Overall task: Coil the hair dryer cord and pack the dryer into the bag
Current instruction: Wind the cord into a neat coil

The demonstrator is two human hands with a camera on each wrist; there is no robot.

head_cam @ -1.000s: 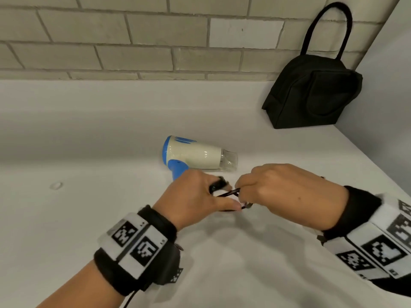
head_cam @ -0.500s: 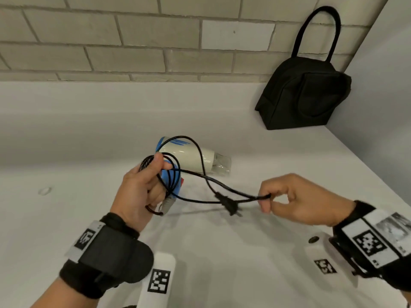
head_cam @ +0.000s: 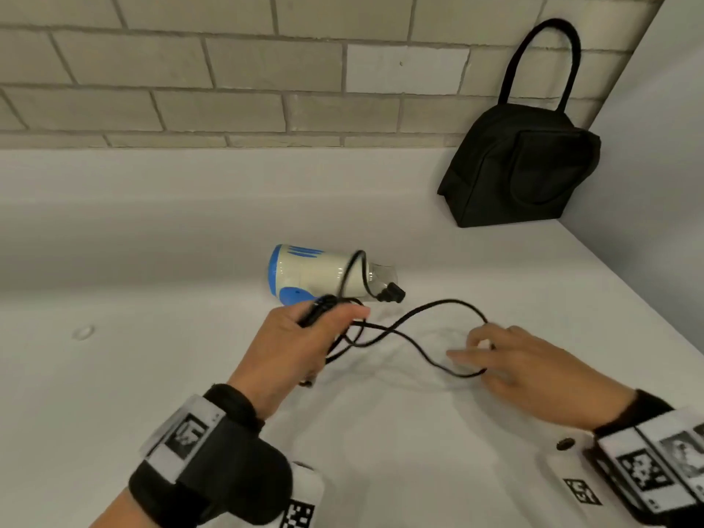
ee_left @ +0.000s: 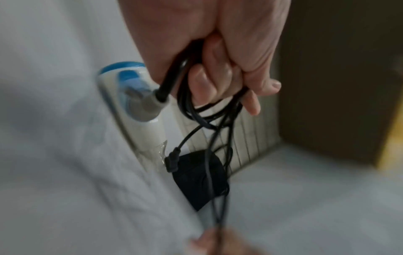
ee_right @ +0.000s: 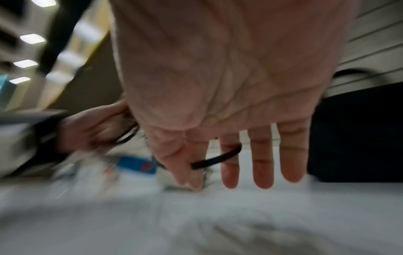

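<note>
Black loops of cord (head_cam: 344, 333) are bunched in the left hand (head_cam: 295, 344), whose fingers curl round them in a closed grip just in front of the hair dryer (head_cam: 324, 274). Half a second ago the left hand was raised with the loops standing up over the dryer; now it sits lower, and only one strand arches across the cream barrel. The plug (head_cam: 392, 293) then hung midway between the hands; now it lies beside the dryer's clear nozzle. The dryer lies on its side on the white tabletop (head_cam: 152, 375), where it was before. Farther right, a long slack loop runs to the right hand (head_cam: 518, 365); earlier that hand pinched the cord in curled fingers, and now its fingers are stretched out, the cord passing round them. The black bag (head_cam: 522, 165) stands upright in the far right corner against the brick wall (head_cam: 228, 70), well apart from the dryer.

From the left wrist view, the cord's thick strain relief enters the dryer's blue handle end (ee_left: 135, 96), which the head view hides behind the hand. From the right wrist view, blurred, the cord crosses behind the straight fingers (ee_right: 261, 155) near the thumb; whether the thumb presses it I cannot tell.
</note>
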